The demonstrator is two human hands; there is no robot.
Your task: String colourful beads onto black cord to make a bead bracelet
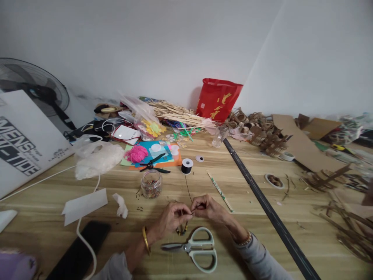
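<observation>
Left hand (172, 217) and right hand (210, 210) nearly fingertip to fingertip, 6 o'clock in view. Each pinches, thumb to fingers. Left forearm (134, 254) enters from 7 o'clock, pointing toward 1–2; right forearm (258, 251) from 5 o'clock, toward 10–11.

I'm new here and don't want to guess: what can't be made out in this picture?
In the head view:
Cord: pinched part covered by the left hand and right hand.
Beaded strand: partly hidden by the left hand.
Beads in the clear jar: too small to count.
Fan: cut off by the left edge, partly hidden behind the white box.
</observation>
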